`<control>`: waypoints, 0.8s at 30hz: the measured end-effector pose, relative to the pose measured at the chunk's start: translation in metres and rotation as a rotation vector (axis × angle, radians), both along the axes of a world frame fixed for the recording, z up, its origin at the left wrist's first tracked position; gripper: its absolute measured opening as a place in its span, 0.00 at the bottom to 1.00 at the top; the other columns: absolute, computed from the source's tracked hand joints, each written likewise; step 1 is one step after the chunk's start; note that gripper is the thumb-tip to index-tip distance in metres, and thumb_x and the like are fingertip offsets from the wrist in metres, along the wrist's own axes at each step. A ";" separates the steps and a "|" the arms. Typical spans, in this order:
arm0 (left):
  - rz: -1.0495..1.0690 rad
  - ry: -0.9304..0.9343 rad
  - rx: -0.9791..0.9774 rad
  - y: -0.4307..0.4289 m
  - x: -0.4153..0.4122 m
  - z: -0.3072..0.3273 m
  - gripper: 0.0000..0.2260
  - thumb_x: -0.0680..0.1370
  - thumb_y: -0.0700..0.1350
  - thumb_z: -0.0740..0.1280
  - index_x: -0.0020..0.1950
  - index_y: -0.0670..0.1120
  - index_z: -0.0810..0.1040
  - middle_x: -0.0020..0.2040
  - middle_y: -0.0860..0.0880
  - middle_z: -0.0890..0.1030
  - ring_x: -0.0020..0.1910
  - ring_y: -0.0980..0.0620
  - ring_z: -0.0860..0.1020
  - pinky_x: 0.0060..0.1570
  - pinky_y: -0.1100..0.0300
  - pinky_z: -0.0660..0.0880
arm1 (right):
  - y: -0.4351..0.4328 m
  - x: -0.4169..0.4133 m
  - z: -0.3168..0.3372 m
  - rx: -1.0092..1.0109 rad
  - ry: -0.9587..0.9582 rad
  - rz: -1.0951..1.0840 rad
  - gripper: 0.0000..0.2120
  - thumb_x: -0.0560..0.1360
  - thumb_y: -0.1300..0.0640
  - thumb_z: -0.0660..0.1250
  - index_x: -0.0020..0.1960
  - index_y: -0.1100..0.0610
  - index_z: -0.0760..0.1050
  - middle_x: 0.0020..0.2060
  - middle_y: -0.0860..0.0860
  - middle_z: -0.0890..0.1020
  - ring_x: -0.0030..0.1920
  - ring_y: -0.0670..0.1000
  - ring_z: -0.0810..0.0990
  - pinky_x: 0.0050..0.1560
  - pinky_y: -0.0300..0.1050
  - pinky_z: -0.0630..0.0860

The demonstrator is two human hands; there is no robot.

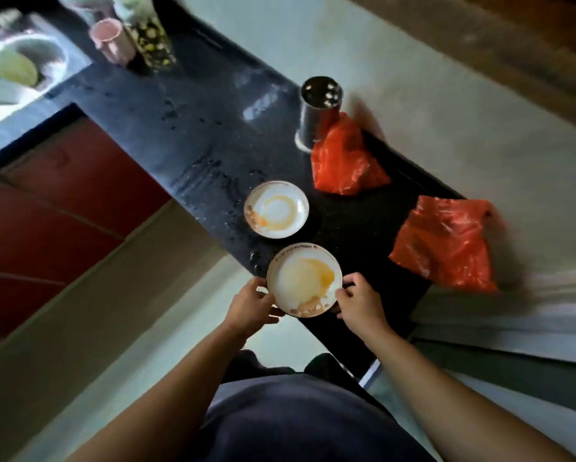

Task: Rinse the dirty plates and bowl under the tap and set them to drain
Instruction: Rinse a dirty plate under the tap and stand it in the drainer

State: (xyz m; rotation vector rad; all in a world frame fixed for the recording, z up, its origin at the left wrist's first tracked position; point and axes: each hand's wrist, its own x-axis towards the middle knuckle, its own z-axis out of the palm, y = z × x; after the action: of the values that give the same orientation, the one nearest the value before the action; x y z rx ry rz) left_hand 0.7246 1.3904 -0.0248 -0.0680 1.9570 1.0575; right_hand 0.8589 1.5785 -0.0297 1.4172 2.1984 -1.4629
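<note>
The near white gold-rimmed plate smeared with orange-yellow sauce (pixel 304 280) sits at the black countertop's (pixel 196 135) near end. The left hand (pixel 251 303) pinches its rim at 9 o'clock, the right hand (pixel 358 303) at 3 o'clock, fingers curled; fingertips beneath are hidden. A second stained white plate (pixel 276 209) lies just beyond, at 11 o'clock, apart. The far steel sink (pixel 29 91) at 10 o'clock is blurred.

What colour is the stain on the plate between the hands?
Yellow-orange, on the white near plate with a gold-trimmed rim; the head view shows it.
</note>
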 end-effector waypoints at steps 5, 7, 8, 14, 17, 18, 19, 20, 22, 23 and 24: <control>0.210 0.007 0.039 -0.078 -0.023 0.006 0.09 0.83 0.41 0.63 0.62 0.43 0.74 0.49 0.39 0.87 0.42 0.45 0.89 0.42 0.50 0.85 | -0.059 -0.058 0.008 0.003 0.088 0.151 0.05 0.76 0.56 0.66 0.45 0.47 0.71 0.34 0.48 0.85 0.32 0.49 0.84 0.37 0.59 0.83; 0.272 0.013 0.052 -0.113 -0.038 0.009 0.08 0.82 0.40 0.63 0.60 0.43 0.75 0.48 0.39 0.87 0.42 0.45 0.88 0.41 0.51 0.85 | -0.090 -0.085 0.010 -0.030 0.110 0.177 0.07 0.75 0.58 0.66 0.44 0.48 0.71 0.33 0.46 0.85 0.29 0.46 0.84 0.37 0.57 0.82; 0.301 0.022 0.055 -0.131 -0.046 0.010 0.08 0.81 0.40 0.62 0.60 0.43 0.75 0.48 0.39 0.87 0.42 0.45 0.88 0.41 0.51 0.85 | -0.106 -0.100 0.011 -0.037 0.111 0.198 0.07 0.75 0.59 0.66 0.44 0.49 0.71 0.33 0.47 0.85 0.29 0.46 0.84 0.37 0.57 0.82; 0.440 0.061 0.049 -0.238 -0.106 0.017 0.06 0.81 0.41 0.62 0.56 0.45 0.76 0.47 0.41 0.86 0.41 0.47 0.88 0.39 0.54 0.84 | -0.201 -0.194 0.015 -0.062 0.105 0.333 0.06 0.74 0.61 0.66 0.44 0.51 0.73 0.32 0.51 0.84 0.28 0.45 0.83 0.35 0.55 0.80; 0.508 0.074 0.046 -0.285 -0.136 0.020 0.06 0.80 0.41 0.62 0.56 0.47 0.76 0.46 0.41 0.87 0.39 0.50 0.87 0.39 0.56 0.84 | -0.244 -0.241 0.019 -0.115 0.098 0.392 0.06 0.75 0.60 0.65 0.45 0.49 0.73 0.33 0.51 0.84 0.30 0.47 0.83 0.33 0.51 0.77; 0.534 0.077 0.044 -0.299 -0.145 0.021 0.06 0.80 0.42 0.62 0.55 0.47 0.76 0.46 0.41 0.87 0.39 0.50 0.87 0.39 0.56 0.85 | -0.258 -0.257 0.020 -0.124 0.091 0.417 0.05 0.75 0.59 0.65 0.45 0.49 0.74 0.34 0.51 0.84 0.30 0.47 0.83 0.33 0.51 0.77; 0.565 0.079 0.045 -0.312 -0.155 0.020 0.06 0.80 0.41 0.62 0.55 0.48 0.76 0.46 0.41 0.87 0.39 0.50 0.87 0.40 0.55 0.85 | -0.270 -0.273 0.021 -0.124 0.083 0.444 0.05 0.74 0.58 0.64 0.46 0.48 0.74 0.34 0.51 0.84 0.31 0.47 0.84 0.33 0.51 0.78; 0.599 0.079 0.048 -0.323 -0.165 0.019 0.05 0.80 0.41 0.63 0.55 0.47 0.76 0.46 0.41 0.87 0.40 0.49 0.88 0.42 0.53 0.86 | -0.280 -0.289 0.021 -0.123 0.081 0.469 0.05 0.73 0.57 0.64 0.46 0.48 0.74 0.34 0.51 0.85 0.30 0.46 0.84 0.33 0.52 0.79; 0.668 0.074 0.056 -0.343 -0.188 0.016 0.04 0.81 0.41 0.63 0.54 0.47 0.76 0.46 0.40 0.87 0.42 0.45 0.88 0.46 0.48 0.86 | -0.300 -0.324 0.021 -0.119 0.084 0.515 0.05 0.73 0.58 0.65 0.46 0.48 0.75 0.34 0.50 0.85 0.30 0.46 0.84 0.33 0.55 0.81; 0.702 0.071 0.061 -0.352 -0.200 0.014 0.04 0.81 0.41 0.63 0.54 0.46 0.76 0.46 0.40 0.87 0.42 0.44 0.88 0.47 0.46 0.86 | -0.309 -0.343 0.022 -0.118 0.084 0.536 0.05 0.73 0.58 0.65 0.46 0.49 0.75 0.34 0.50 0.85 0.30 0.47 0.84 0.34 0.57 0.82; 0.737 0.066 0.065 -0.360 -0.213 0.012 0.04 0.81 0.40 0.64 0.54 0.46 0.76 0.47 0.40 0.87 0.41 0.44 0.88 0.48 0.45 0.86 | -0.317 -0.361 0.021 -0.120 0.086 0.555 0.05 0.73 0.59 0.65 0.46 0.50 0.76 0.33 0.51 0.85 0.30 0.49 0.84 0.35 0.58 0.82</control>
State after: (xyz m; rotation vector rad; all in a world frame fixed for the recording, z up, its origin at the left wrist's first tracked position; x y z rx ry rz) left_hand 0.5112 1.0305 -0.0132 -0.7742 1.9923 1.5982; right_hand 0.4975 1.2612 -0.0087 0.6346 2.2506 -1.4275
